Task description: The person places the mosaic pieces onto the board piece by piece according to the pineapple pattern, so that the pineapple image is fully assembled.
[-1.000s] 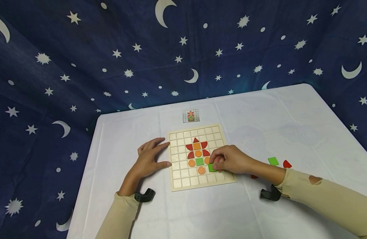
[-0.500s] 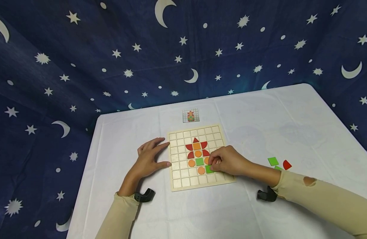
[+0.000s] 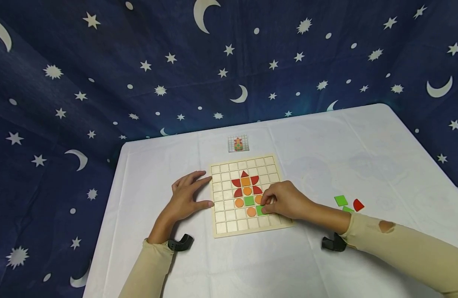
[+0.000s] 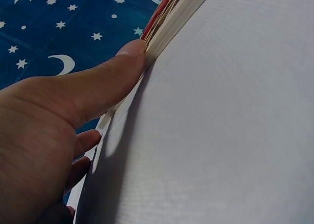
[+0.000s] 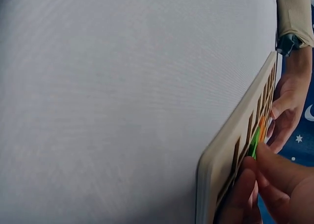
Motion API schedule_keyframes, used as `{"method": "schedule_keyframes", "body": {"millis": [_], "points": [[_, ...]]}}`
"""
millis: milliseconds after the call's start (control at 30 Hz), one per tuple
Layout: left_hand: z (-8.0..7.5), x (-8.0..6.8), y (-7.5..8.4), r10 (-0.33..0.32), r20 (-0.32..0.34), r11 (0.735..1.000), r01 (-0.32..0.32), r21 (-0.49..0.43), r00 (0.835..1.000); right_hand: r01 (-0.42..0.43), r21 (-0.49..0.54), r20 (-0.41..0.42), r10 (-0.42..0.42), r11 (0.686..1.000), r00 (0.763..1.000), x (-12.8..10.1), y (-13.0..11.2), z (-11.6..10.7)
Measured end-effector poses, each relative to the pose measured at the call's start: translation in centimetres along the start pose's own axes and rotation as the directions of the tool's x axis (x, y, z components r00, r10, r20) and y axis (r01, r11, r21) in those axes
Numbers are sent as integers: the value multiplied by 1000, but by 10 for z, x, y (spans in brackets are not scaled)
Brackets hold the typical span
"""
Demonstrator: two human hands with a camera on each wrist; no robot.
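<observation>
- While the right hand [image 3: 286, 202] pinches a green square [image 3: 260, 210] tilted over a cell of the wooden grid board [image 3: 247, 194], just right of the lowest orange circle [image 3: 251, 212], the piece could catch on a cell wall and sit crooked; the right wrist view shows it on edge, not yet flat
- If those fingers drag sideways, they could knock the orange circle beside them out of its cell, since the knuckles cover that part of the board
- Should the left hand [image 3: 186, 198] ease off, the board might slide on the white tablecloth [image 3: 326, 140]; its fingers lie straight and spread, thumb [image 4: 115, 69] pressed against the board's left edge
- Counted on the board: four dark red petal shapes and one red triangle, one orange square, at least three orange circles with a fourth half hidden, one seated green square plus the held one
- Right of the board lie two loose green squares and one red piece [image 3: 357, 205]
- Beyond the board's far edge sits one small pattern card [image 3: 238, 144]
</observation>
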State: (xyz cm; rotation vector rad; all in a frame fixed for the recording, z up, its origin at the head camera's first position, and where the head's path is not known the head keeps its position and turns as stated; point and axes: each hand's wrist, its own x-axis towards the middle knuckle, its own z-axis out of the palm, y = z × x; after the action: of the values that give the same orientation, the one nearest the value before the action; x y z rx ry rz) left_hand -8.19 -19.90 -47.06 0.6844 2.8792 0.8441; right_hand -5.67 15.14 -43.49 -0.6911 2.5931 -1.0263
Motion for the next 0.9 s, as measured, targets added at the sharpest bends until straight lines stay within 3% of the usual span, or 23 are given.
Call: {"method": "schedule_keyframes", "body": {"millis": [633, 900], "points": [[1, 0, -1, -6, 4, 1000, 6, 6, 1000, 19, 31, 41, -20, 999, 999, -1, 1, -4], [0, 0, 0, -2, 3, 1000, 2, 1, 1000, 7, 73, 97, -14, 997, 995, -4, 8, -16]]}}
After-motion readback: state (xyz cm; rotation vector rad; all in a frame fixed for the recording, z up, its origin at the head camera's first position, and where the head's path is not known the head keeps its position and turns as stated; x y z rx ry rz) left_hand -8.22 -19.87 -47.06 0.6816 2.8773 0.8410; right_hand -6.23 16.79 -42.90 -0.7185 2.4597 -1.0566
